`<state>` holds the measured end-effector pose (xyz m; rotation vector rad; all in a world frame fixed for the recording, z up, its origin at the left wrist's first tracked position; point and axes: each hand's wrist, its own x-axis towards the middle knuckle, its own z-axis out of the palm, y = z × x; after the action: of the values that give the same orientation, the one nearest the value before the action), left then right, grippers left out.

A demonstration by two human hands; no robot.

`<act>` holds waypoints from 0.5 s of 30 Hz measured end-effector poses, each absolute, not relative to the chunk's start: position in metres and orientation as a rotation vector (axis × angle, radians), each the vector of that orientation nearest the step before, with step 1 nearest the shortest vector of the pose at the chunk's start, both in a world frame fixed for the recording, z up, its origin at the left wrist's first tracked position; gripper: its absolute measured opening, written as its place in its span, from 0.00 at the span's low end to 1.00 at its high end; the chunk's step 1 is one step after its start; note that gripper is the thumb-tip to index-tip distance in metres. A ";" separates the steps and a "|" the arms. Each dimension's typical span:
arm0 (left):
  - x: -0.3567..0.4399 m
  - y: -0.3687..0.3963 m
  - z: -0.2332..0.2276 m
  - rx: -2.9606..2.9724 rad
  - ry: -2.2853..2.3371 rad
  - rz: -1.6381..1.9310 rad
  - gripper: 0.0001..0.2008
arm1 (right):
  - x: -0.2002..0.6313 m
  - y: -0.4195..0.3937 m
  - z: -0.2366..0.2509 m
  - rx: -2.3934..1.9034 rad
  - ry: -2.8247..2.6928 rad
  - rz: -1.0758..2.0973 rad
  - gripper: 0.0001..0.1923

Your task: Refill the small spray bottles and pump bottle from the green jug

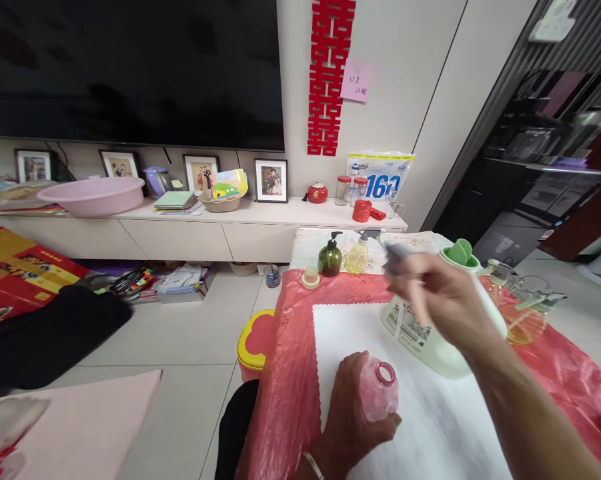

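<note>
- Pink bottle point(379, 390), open-mouthed, upright on the white cloth point(430, 427), wrapped from the left side by the left hand point(353, 413), fingers curled around its body.
- Right hand point(443, 300) raised above and beyond the bottle, blurred; fingers pinched on a small grey object point(395, 257) (too smeared to identify).
- Just behind those right fingers: a large white jug point(430, 340) with a green cap point(460, 252), lying tilted on the cloth's far edge.
- Beyond the right fingertips: a dark green pump bottle point(329, 257), a yellow spray bottle point(357, 253), and a small cream lid point(311, 277) further left.
- Right of the wrist: clear glass containers point(523, 300) on the red plastic table cover point(290, 373).
- Left of the left-hand fingers, down on the floor: a yellow-and-red stool point(255, 343).
- Far back: a pink basin point(91, 195) on the low cabinet point(190, 233).
</note>
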<state>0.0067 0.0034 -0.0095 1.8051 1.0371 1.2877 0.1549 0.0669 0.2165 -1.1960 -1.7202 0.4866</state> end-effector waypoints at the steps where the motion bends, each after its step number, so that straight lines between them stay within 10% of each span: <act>1: 0.007 0.003 -0.011 1.824 1.029 1.306 0.51 | 0.152 0.078 0.202 -1.279 -1.804 0.559 0.15; 15: 0.006 0.008 0.004 1.745 1.028 1.185 0.46 | 0.143 0.121 0.076 -1.686 -2.149 0.696 0.17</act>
<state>0.0064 0.0081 0.0040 1.7452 1.0283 1.1849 0.1426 0.1213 0.0760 -1.6856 -2.1490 0.6959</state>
